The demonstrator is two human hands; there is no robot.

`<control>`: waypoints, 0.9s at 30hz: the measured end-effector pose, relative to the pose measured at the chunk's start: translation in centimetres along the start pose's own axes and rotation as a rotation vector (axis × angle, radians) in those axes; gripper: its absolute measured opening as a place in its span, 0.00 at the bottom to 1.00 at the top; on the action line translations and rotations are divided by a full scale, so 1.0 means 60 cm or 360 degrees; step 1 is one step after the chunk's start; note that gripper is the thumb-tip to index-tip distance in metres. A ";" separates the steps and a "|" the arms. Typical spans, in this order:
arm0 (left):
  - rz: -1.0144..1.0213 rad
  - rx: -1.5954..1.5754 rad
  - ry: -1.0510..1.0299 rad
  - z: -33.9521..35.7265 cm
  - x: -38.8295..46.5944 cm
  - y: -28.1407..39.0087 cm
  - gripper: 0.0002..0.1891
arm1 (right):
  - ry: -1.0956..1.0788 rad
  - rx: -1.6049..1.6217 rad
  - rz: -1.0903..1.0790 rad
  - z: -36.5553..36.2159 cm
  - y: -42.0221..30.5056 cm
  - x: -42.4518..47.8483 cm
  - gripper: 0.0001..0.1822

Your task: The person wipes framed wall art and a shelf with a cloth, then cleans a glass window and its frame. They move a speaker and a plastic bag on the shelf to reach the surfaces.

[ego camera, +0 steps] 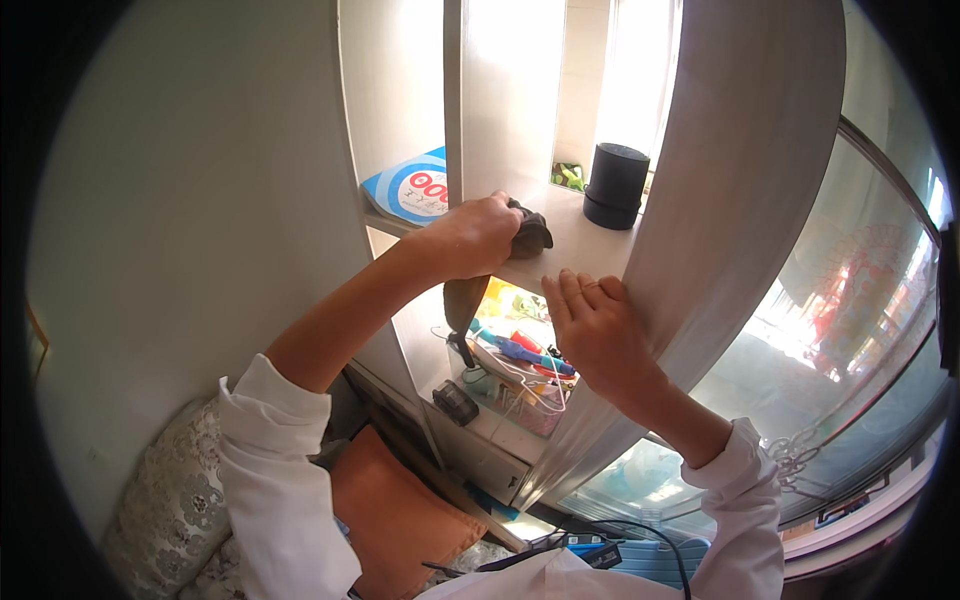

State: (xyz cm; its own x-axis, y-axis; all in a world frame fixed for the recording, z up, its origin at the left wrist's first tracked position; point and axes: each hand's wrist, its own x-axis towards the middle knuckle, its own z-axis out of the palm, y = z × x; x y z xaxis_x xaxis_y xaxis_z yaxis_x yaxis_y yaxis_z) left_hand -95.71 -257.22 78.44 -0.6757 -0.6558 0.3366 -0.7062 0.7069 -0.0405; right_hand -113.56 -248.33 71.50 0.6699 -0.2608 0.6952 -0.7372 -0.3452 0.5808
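My left hand (472, 234) grips a crumpled dark cloth (531, 232) on the upper shelf (577, 251) of a pale cabinet. Below my wrist a dark strip of fabric (462, 309) hangs past the shelf edge; whether it belongs to the same cloth I cannot tell. Fingers extended, my right hand (600, 330) rests at the front edge of that shelf beside the cabinet's side panel (712, 172), holding nothing visible. A black cylindrical container (616, 186) stands upright on the shelf, behind my right hand.
Left of the divider lies a blue and white book (412, 187). The lower shelf holds a clear bin (517, 401) of cables and small items, with a dark small object (455, 402) beside it. An orange cushion (405, 510) lies below. Glass panels (810, 322) stand right.
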 end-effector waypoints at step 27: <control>0.0309 -0.0306 0.0285 0.051 0.070 -0.041 0.15 | -0.0137 -0.0032 0.0176 0.009 -0.008 0.011 0.05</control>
State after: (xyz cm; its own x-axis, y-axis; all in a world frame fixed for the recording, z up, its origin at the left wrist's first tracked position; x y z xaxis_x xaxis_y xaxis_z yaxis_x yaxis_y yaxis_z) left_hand -97.49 -262.52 77.10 -0.7341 -0.4586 0.5007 -0.5032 0.8626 0.0522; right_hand -112.72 -248.85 71.44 0.5887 -0.3732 0.7171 -0.8082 -0.2922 0.5113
